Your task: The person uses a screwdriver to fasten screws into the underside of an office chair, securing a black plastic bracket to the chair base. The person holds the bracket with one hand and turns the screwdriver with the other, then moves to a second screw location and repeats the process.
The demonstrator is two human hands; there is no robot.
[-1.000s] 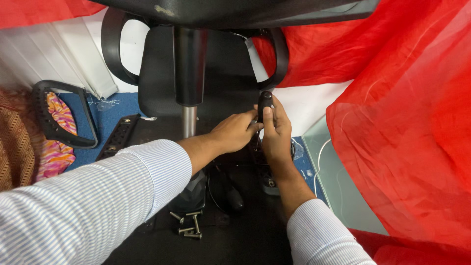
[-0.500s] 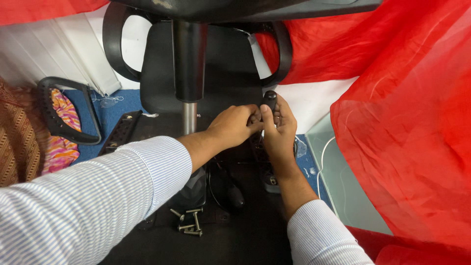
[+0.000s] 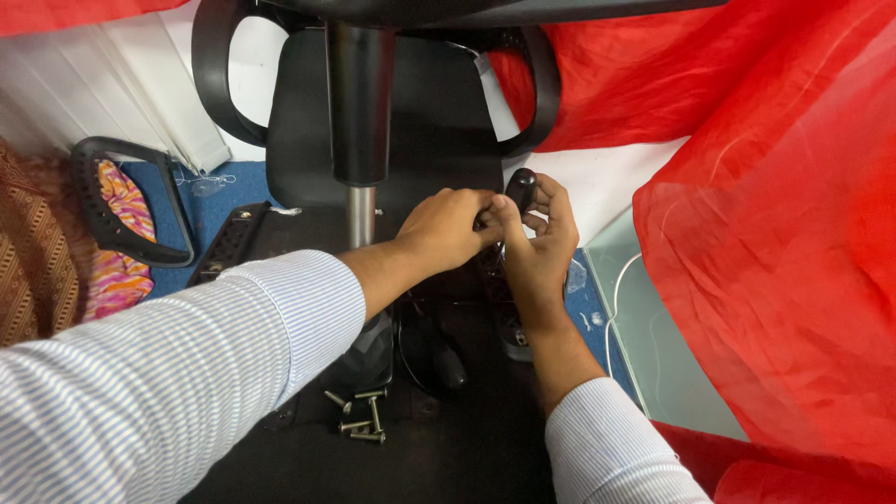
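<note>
An upturned black office chair fills the middle, its gas cylinder (image 3: pixel 359 103) standing up from the underside of the seat (image 3: pixel 411 140). My left hand (image 3: pixel 448 229) and my right hand (image 3: pixel 537 233) meet just right of the cylinder. The right hand's fingers wrap a small black rounded knob (image 3: pixel 520 189) on a lever. The left hand's fingers pinch the same part beside it. What lies under the palms is hidden.
Several loose bolts (image 3: pixel 359 420) lie on the black surface near my left sleeve. A detached black armrest (image 3: pixel 126 210) lies at the left on blue floor. Red cloth (image 3: pixel 775 215) hangs along the right. A black handled tool (image 3: pixel 443 355) lies below the hands.
Both hands have stayed together on the knob, shifting slightly up and right; the view has drifted a little.
</note>
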